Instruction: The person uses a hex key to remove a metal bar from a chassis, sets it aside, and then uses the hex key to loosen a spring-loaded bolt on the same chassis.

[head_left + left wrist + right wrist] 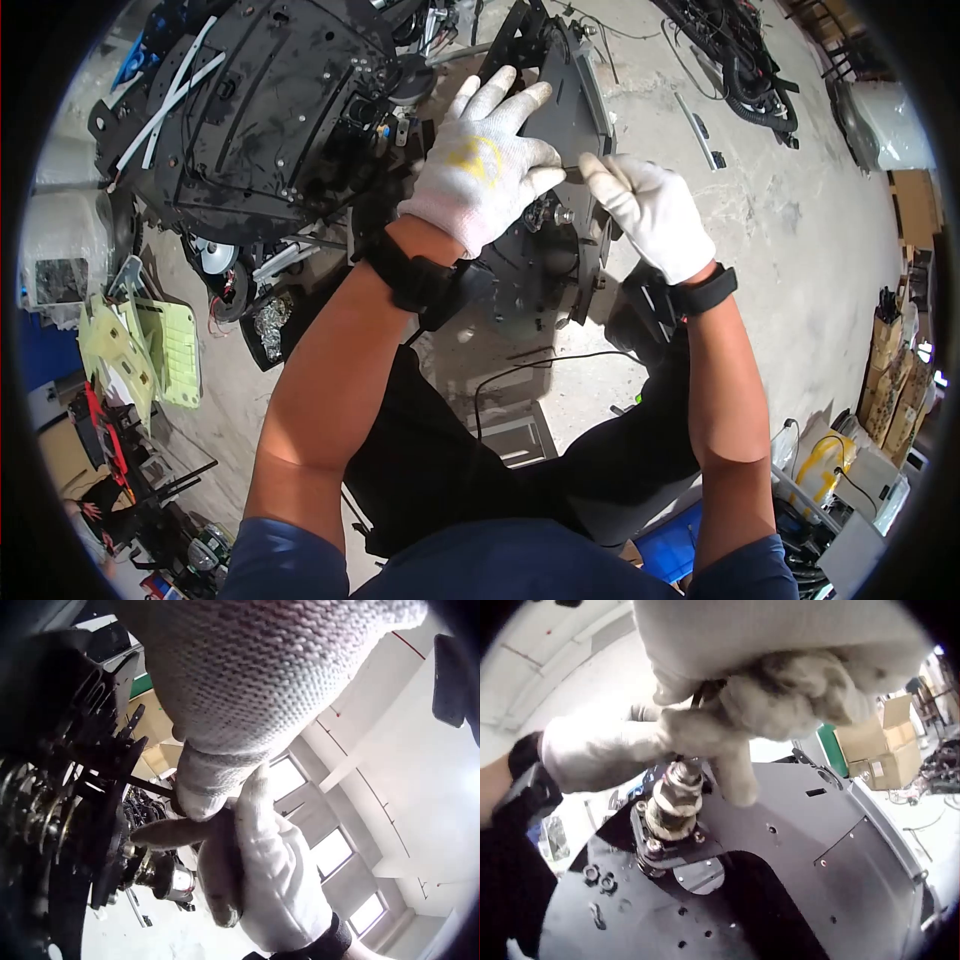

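Note:
My gloved left hand lies over a black metal assembly with its fingers spread. Its thumb points toward my right hand, also in a white glove. Between thumb and curled fingers the right hand pinches a thin dark rod; the left thumb is close against it. In the left wrist view a dark rod runs from the meeting fingertips toward the assembly. Just below the hands, a metal shaft with a nut stands on a bolted black mount. The gloves hide most of the rod.
A large black panel with white strips on it lies at the left. Black hoses lie on the floor at the upper right. A black cable curves between my legs. Loose nuts lie on the dark plate.

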A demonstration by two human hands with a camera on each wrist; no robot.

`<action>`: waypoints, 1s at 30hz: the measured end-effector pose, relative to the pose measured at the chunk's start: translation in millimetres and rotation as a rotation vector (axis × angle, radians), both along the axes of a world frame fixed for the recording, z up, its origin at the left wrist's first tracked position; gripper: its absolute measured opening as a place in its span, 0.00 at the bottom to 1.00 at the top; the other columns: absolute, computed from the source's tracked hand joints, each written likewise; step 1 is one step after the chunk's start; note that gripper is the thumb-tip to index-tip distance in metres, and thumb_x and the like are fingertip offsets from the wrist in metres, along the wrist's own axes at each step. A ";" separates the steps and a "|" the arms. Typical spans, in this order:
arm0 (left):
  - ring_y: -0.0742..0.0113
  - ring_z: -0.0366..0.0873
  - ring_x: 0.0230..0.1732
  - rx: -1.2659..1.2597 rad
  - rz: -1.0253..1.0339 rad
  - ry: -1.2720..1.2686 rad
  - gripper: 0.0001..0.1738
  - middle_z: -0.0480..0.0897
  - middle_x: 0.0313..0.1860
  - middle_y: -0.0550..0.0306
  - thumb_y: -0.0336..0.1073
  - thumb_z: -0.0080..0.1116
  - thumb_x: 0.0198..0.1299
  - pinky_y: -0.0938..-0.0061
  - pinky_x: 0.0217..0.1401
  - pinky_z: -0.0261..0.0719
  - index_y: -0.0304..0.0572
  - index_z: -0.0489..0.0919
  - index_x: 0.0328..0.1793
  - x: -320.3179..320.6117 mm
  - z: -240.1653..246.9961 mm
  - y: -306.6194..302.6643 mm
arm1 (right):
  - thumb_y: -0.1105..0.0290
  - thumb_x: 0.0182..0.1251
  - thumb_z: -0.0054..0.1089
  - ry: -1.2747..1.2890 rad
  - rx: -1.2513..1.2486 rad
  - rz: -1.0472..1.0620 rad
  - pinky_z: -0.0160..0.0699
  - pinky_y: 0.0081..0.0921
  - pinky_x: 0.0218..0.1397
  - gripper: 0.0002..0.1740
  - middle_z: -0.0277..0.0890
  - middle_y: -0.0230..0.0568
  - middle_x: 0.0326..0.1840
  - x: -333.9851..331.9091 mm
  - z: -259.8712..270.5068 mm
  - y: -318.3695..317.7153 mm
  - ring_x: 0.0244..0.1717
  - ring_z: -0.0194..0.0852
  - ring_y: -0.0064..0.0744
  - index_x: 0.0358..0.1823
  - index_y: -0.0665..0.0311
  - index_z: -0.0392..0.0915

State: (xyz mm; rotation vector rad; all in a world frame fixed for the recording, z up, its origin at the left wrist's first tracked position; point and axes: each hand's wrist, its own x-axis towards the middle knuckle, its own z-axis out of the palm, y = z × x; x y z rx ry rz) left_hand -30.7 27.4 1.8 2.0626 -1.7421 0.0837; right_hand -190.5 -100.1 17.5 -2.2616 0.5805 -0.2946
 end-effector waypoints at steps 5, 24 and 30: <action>0.52 0.55 0.75 0.006 -0.007 -0.023 0.12 0.68 0.70 0.58 0.48 0.60 0.58 0.58 0.79 0.45 0.55 0.88 0.40 -3.1 -4.7 -1.6 | 0.54 0.67 0.59 0.085 0.074 0.056 0.75 0.30 0.30 0.19 0.78 0.45 0.25 -2.1 2.2 -2.0 0.26 0.79 0.42 0.28 0.62 0.79; 0.48 0.62 0.71 -0.073 0.080 0.065 0.09 0.73 0.66 0.58 0.43 0.65 0.55 0.57 0.75 0.56 0.52 0.89 0.38 2.8 -8.5 0.7 | 0.41 0.66 0.55 0.054 0.610 -0.289 0.71 0.19 0.19 0.33 0.79 0.44 0.18 4.9 9.4 0.4 0.15 0.77 0.29 0.26 0.70 0.82; 0.47 0.53 0.75 -0.028 0.121 0.008 0.09 0.68 0.70 0.57 0.45 0.65 0.54 0.50 0.78 0.43 0.57 0.89 0.39 2.2 -3.7 0.3 | 0.43 0.66 0.57 0.021 0.872 -0.339 0.63 0.16 0.15 0.32 0.79 0.40 0.18 22.6 -4.3 14.1 0.12 0.69 0.22 0.23 0.69 0.82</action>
